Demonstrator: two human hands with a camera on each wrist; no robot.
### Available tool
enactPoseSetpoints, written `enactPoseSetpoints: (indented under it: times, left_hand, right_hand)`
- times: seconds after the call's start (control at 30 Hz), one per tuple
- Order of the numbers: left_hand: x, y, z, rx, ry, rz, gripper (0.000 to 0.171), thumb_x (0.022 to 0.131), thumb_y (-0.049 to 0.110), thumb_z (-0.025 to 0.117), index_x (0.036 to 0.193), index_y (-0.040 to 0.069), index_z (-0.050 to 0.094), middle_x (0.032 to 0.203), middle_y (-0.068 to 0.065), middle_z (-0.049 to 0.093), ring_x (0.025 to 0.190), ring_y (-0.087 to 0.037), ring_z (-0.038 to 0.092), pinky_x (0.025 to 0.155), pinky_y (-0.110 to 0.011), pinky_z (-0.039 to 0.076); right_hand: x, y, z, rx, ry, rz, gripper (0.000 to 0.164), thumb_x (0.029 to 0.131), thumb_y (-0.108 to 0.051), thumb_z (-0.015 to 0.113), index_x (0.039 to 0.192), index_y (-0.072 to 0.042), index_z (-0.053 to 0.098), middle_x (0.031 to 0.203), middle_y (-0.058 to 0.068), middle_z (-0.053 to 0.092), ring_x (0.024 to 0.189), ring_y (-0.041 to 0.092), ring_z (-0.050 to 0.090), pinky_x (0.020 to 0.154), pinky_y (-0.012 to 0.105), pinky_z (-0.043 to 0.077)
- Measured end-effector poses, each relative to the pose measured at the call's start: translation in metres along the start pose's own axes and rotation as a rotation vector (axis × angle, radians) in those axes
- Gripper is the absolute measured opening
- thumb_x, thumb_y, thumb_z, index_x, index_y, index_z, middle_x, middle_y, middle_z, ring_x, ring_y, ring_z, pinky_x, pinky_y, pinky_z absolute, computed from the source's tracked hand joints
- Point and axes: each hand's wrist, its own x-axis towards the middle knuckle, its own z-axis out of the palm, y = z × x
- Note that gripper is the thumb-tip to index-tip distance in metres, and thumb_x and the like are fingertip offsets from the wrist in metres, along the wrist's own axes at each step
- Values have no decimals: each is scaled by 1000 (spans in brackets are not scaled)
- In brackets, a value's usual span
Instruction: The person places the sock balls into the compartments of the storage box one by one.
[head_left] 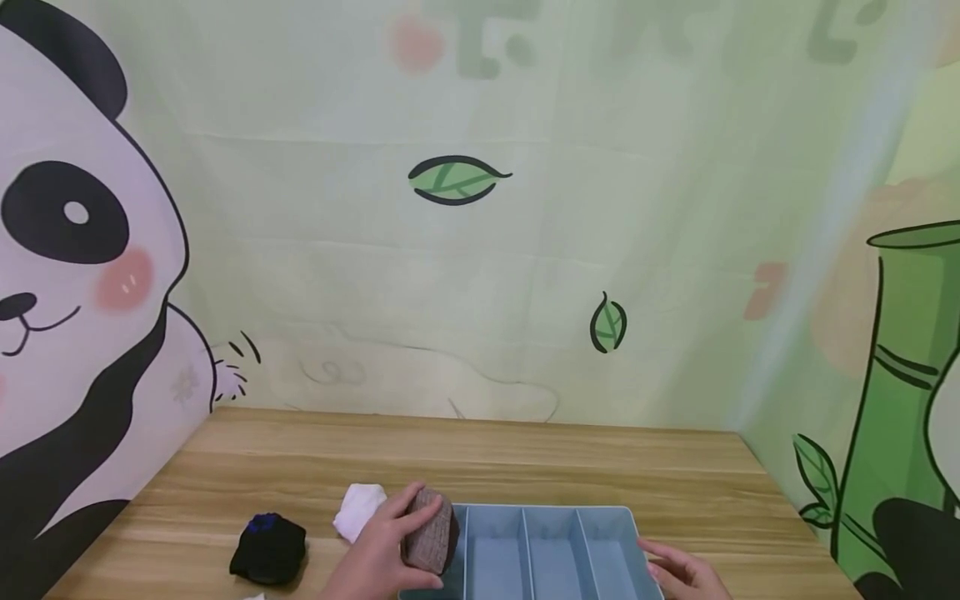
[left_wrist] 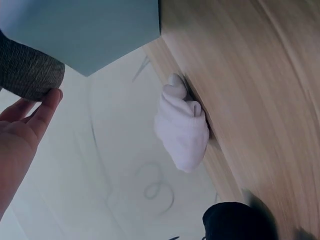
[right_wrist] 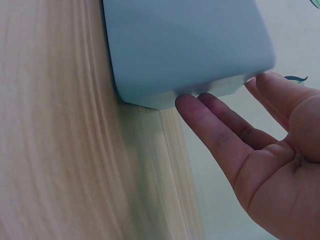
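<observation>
- Brown ribbed cloth makes up the bundle (head_left: 431,537) that the left hand (head_left: 375,550) holds, its thumb and fingers clamped on the sides.
- That brown bundle is at the left end of the blue tray (head_left: 498,552), over the end compartment; how deep it sits cannot be told.
- Three more compartments, parted by thin dividers, run to the right of it.
- The right hand (head_left: 688,572) touches the tray's right end with its fingertips, fingers fairly straight and not curled round it.
- A white bundle (head_left: 358,510) lies on the wooden table (head_left: 487,458), just beyond the left hand.
- A black bundle (head_left: 268,552) with blue marks lies farther left, apart from the tray.
- Behind stands a pale green backdrop (head_left: 300,183) with a printed panda (head_left: 82,333).
</observation>
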Motion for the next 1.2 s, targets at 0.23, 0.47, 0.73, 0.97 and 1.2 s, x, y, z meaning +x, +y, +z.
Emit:
enactPoseSetpoints:
  times: [0.23, 0.47, 0.73, 0.97, 1.2]
  left_hand:
    - [2, -3, 4, 43, -64, 67, 81, 64, 44, 74, 129, 3, 47, 132, -21, 36, 113, -36, 41, 83, -41, 43]
    - [4, -5, 8, 107, -113, 59, 82, 63, 41, 76, 128, 0, 47, 131, -26, 35, 111, -36, 44, 83, -42, 43]
    - [7, -7, 12, 180, -174, 36, 76, 62, 28, 80, 127, 3, 50, 130, -27, 37, 110, -36, 44, 84, -44, 42]
    - [8, -8, 16, 292, -172, 90, 72, 61, 30, 81, 123, 6, 55, 126, -22, 43, 110, -34, 46, 85, -46, 40]
    - [6, -10, 17, 320, -146, 113, 64, 64, 37, 77, 119, 7, 59, 119, -13, 50, 110, -27, 44, 83, -49, 38]
  right_hand:
    - [1, 1, -1, 7, -6, 14, 61, 86, -28, 59, 124, 15, 38, 106, 27, 58, 89, 20, 60, 71, 31, 49]
    - [2, 1, -1, -5, 4, 42, 71, 81, -39, 62, 124, 14, 40, 105, 26, 59, 89, 24, 60, 71, 33, 49]
    - [2, 1, 0, -13, 29, 52, 74, 80, -41, 63, 124, 13, 40, 103, 24, 60, 87, 23, 60, 69, 32, 49]
    - [2, 2, -1, 30, 3, 56, 72, 81, -40, 62, 125, 13, 40, 104, 26, 59, 89, 26, 60, 71, 37, 49]
    - [2, 3, -1, 31, 6, 54, 72, 81, -39, 63, 125, 13, 39, 104, 26, 59, 89, 27, 60, 71, 37, 49]
